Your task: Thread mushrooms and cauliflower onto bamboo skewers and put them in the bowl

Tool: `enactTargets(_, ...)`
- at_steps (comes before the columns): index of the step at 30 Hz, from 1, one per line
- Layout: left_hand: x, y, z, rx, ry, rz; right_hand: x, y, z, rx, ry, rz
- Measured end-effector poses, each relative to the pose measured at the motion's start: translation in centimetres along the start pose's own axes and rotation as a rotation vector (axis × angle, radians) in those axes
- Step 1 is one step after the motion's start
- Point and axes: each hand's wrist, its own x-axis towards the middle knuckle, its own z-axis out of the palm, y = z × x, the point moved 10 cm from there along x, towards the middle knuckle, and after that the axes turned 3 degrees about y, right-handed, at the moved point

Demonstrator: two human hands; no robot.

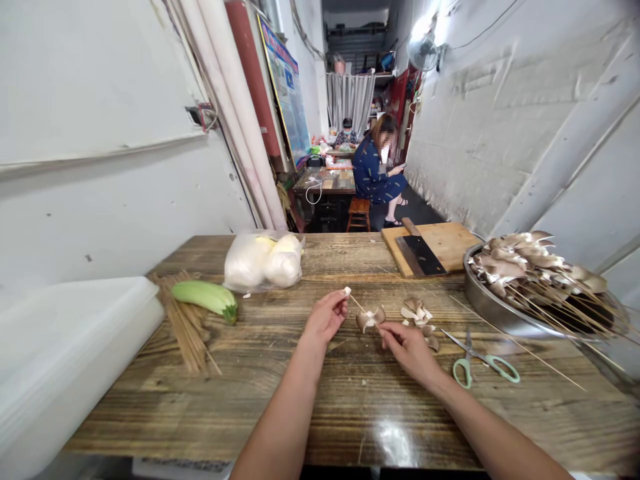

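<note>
Between my two hands a thin wooden skewer [357, 303] runs at a slant, with brown-and-white mushroom pieces [369, 321] threaded on it. At its upper left end, the fingertips of my left hand [327, 316] pinch a small white mushroom piece [347, 291]. My right hand [409, 348] is closed on the skewer just beside the threaded mushroom; its fingers partly hide the lower end. Right behind that hand lies a small heap of loose mushroom pieces [416, 311]. Scissors [469, 357] with pale green handles rest open on the table to the right.
A metal basin [493, 313] piled with mushroom skewers [530, 263] stands right. A cleaver [419, 252] lies on a cutting board [457, 241]. Leftward are a bagged bundle [265, 261], a green squash [206, 298], bare skewers [185, 327] and a white container [75, 347]. Two people sit beyond.
</note>
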Motion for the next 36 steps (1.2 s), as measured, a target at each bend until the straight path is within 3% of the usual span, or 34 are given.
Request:
enactTargets(11, -0.1, -0.6, 0.4, -0.061, -0.007, -0.081, -0.1, -0.4, 0.0, -0.024, -0.004, -0.016)
enactTargets(23, -0.9, 1.3, 1.2, 0.109, -0.070, 0.124, -0.2, -1.0, 0.0, -0.034, -0.020, -0.047)
enactTargets(36, -1.5, 0.9, 2.4, 0.178, -0.150, 0.099, -0.2, -1.1, 0.0, -0.003, -0.017, -0.037)
